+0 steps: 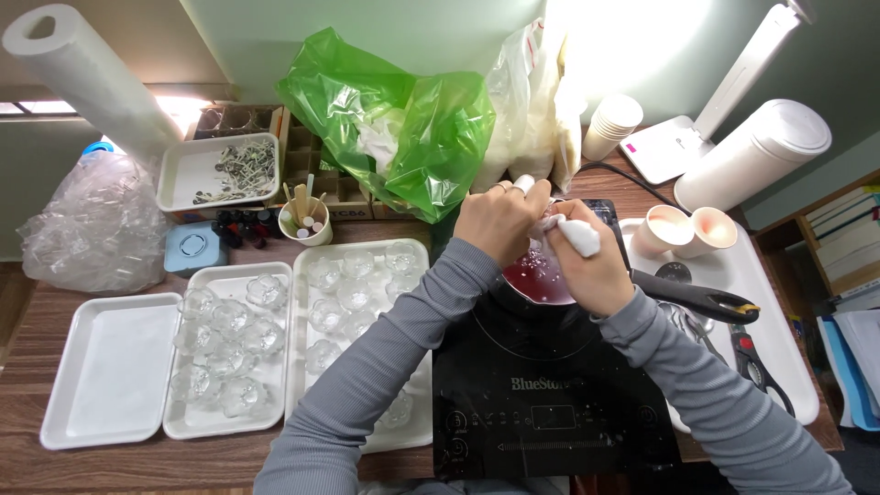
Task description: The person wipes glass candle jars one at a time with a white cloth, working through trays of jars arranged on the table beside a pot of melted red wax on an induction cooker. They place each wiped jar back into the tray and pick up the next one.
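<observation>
Crowding a wooden table (27,321), white trays (110,367), black cooktop (550,403); both hands' fingers (550,197) seemingly pinched on white tissue (577,236).

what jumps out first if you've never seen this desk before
The bright green plastic bag at the back centre grabs the eye first. In front of it, the left hand and right hand meet over a small pot of pink liquid on a black induction cooktop, the right hand holding a white wad. To the left, white trays hold clear glass cups.
</observation>
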